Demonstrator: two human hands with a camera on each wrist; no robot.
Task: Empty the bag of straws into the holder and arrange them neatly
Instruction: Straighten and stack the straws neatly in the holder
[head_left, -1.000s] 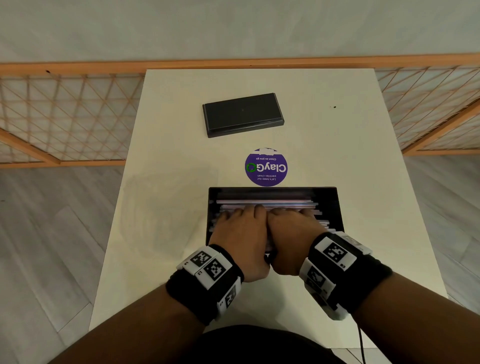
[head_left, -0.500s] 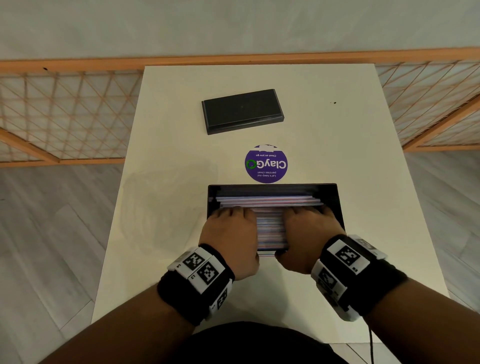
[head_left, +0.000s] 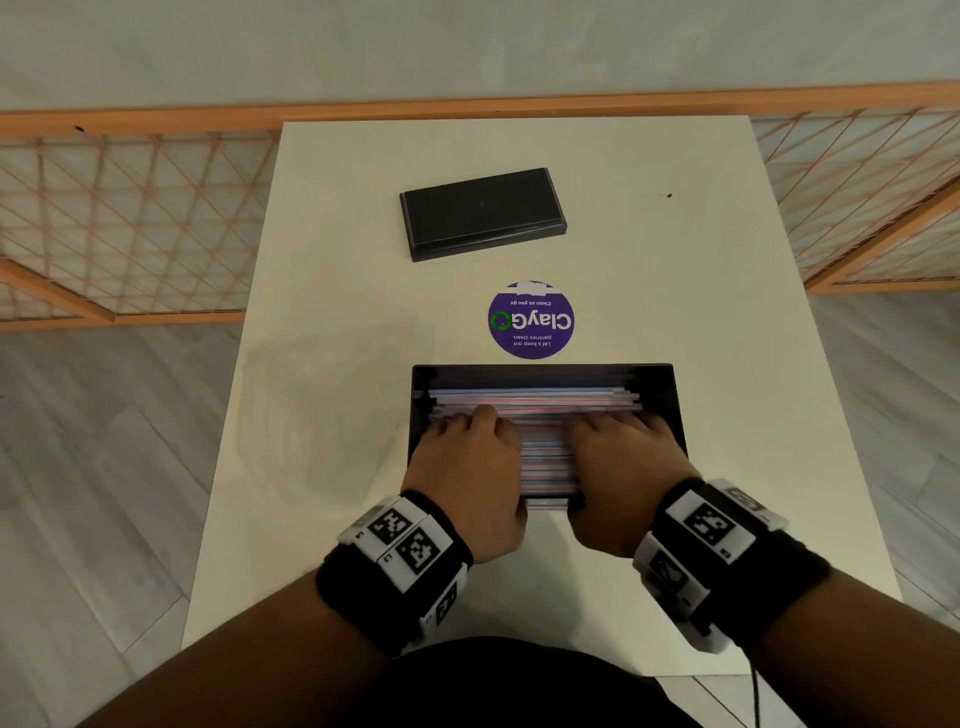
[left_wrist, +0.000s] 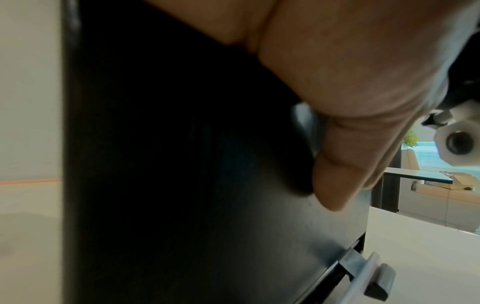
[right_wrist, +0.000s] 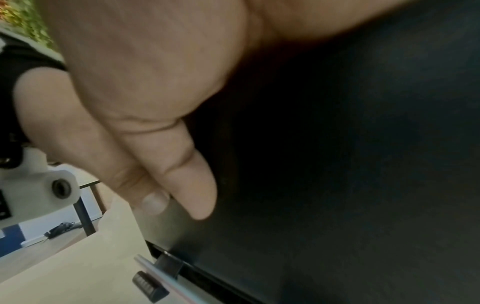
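Note:
A black straw holder (head_left: 543, 373) stands open-topped near the table's front, filled with pink, blue and white straws (head_left: 540, 402) lying lengthwise. My left hand (head_left: 467, 436) lies on the left half of the pile and my right hand (head_left: 621, 436) on the right half, fingers spread over the straws. A strip of straws shows between them. In the wrist views each thumb, left (left_wrist: 348, 156) and right (right_wrist: 187, 176), rests against the holder's dark front wall (left_wrist: 182, 174) (right_wrist: 337, 164). No bag is in view.
The holder's flat black lid (head_left: 482, 213) lies at the back of the white table (head_left: 337, 260). A round purple sticker (head_left: 531, 320) sits between lid and holder. A dispensing flap (left_wrist: 371, 275) juts out low on the front wall. Orange lattice fencing (head_left: 130, 218) flanks the table.
My hands started side by side at the middle of the pile and have slid apart towards the holder's two ends, uncovering straws between them.

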